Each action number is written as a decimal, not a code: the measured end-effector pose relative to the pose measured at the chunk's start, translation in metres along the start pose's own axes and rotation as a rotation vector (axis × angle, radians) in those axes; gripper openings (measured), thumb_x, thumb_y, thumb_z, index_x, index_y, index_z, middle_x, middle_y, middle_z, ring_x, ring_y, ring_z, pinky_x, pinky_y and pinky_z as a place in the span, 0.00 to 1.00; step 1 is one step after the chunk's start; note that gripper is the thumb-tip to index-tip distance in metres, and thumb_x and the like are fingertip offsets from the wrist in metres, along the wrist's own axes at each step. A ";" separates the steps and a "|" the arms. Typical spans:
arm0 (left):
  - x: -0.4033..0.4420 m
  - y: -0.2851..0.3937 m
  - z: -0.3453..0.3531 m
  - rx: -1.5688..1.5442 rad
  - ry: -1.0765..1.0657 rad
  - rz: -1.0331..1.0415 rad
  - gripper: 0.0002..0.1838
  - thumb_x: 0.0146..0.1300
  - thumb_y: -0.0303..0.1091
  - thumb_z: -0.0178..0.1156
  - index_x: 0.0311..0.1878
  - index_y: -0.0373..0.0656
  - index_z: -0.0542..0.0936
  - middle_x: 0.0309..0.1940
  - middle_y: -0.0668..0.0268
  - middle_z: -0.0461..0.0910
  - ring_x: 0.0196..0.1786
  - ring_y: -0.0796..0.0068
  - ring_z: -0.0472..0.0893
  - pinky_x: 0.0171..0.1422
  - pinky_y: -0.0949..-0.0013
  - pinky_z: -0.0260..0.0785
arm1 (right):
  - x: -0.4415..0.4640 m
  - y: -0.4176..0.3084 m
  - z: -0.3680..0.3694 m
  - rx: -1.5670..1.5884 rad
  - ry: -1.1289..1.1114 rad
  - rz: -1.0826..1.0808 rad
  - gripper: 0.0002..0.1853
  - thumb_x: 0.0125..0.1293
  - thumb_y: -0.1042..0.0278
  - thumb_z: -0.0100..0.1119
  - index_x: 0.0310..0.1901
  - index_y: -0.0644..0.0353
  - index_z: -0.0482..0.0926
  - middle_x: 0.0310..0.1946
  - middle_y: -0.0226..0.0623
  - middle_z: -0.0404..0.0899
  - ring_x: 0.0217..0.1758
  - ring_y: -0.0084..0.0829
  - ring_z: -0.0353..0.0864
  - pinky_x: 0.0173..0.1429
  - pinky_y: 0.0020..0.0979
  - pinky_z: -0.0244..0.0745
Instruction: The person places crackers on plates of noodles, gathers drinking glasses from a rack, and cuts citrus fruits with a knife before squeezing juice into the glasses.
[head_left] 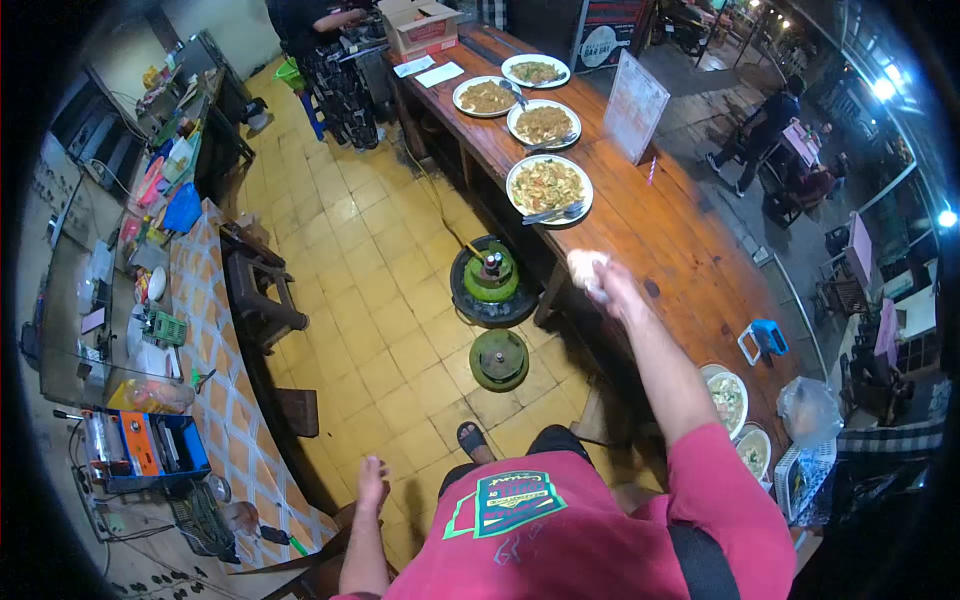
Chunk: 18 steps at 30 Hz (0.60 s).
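Observation:
My right hand (617, 287) reaches over the wooden counter (690, 290), closed around a pale, crumpled cloth or tissue (588, 268), somewhat blurred. Just beyond it stands a plate of fried noodles or rice (549, 188) with a fork and spoon on its rim. Three more plates of food continue toward the far end: one in the middle (543, 124), one at the left (487, 97) and one at the back (536, 71). Low at my left side hangs my left hand (372, 483), holding nothing, its fingers loosely apart.
Two gas cylinders (490, 275) (499, 360) stand on the yellow tiled floor. A sign board (636, 105), a blue-and-white holder (764, 340), bowls (728, 398) and a plastic bag (810, 410) sit on the counter. Another person (300, 25) stands at the far end. A cluttered table (215, 400) runs along the left.

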<state>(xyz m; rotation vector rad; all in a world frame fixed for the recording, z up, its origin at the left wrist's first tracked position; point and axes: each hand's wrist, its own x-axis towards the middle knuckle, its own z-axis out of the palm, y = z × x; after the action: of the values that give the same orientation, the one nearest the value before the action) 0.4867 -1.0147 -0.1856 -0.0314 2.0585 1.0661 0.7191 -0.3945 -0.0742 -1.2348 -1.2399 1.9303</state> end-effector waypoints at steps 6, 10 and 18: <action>-0.068 0.002 -0.002 -0.349 0.177 -0.048 0.22 0.72 0.52 0.47 0.58 0.47 0.72 0.37 0.71 0.76 0.34 0.81 0.74 0.34 0.75 0.68 | 0.131 -0.055 0.018 0.197 0.218 -0.123 0.13 0.73 0.62 0.48 0.51 0.61 0.74 0.37 0.38 0.81 0.28 0.30 0.81 0.23 0.30 0.77; -0.154 -0.102 0.037 -0.297 0.211 -0.319 0.18 0.72 0.52 0.47 0.43 0.46 0.74 0.32 0.70 0.73 0.32 0.80 0.73 0.34 0.73 0.70 | 0.170 -0.060 0.026 0.241 0.329 0.020 0.14 0.71 0.59 0.50 0.48 0.61 0.74 0.28 0.36 0.78 0.19 0.29 0.75 0.17 0.29 0.71; -0.221 -0.251 0.041 0.576 -0.168 -0.202 0.26 0.73 0.52 0.40 0.48 0.37 0.75 0.39 0.55 0.79 0.42 0.58 0.76 0.48 0.56 0.68 | -0.059 0.141 0.067 -0.133 0.134 0.005 0.05 0.69 0.68 0.51 0.44 0.55 0.74 0.28 0.30 0.75 0.31 0.21 0.78 0.27 0.24 0.72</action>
<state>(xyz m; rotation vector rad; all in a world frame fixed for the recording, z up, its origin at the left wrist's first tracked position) 0.7524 -1.2178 -0.2225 0.1343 2.0828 0.3185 0.6905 -0.5309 -0.1657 -1.4110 -1.3132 1.7606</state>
